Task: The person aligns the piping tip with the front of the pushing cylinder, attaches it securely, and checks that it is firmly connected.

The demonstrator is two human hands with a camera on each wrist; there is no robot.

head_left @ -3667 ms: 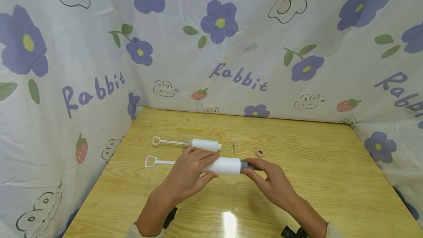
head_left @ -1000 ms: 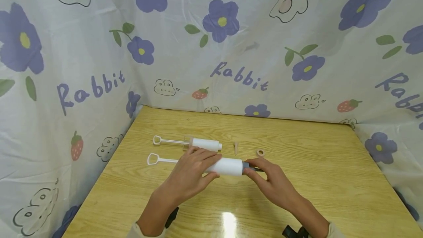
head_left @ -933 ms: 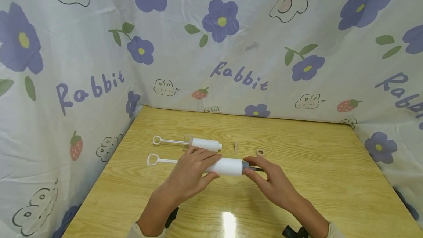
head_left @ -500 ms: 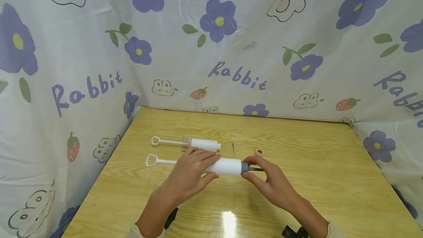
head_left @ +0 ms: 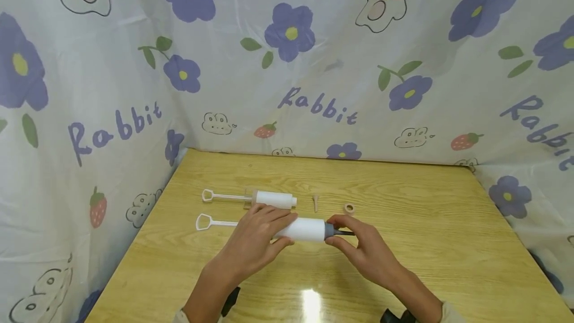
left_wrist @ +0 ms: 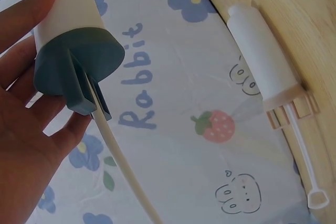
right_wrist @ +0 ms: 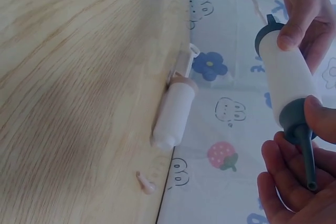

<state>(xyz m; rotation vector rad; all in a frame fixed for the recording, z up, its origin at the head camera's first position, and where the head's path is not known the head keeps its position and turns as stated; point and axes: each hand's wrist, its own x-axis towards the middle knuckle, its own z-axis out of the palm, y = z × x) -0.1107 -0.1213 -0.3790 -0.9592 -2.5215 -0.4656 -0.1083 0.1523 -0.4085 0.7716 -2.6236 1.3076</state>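
Note:
A white syringe with a looped white plunger handle lies crosswise between the hands in the head view. My left hand grips its barrel, thumb on the near side and fingers over the top. With thumb and fingers, my right hand pinches the blue-grey nozzle cap at the barrel's right end. A thin dark spout sticks out of the cap past the right fingers. The left wrist view shows a blue-grey end piece with two prongs beside the pale plunger rod.
Behind the hands, a second, smaller white syringe with a beige collar rests on the wooden table. Right of it lie a beige cone-shaped nozzle and a beige ring. A patterned cloth hangs round the table's back and sides.
The right fingers have shifted on the nozzle cap, so more of the cap and spout shows. The left hand keeps its grip. The head view has moved slightly.

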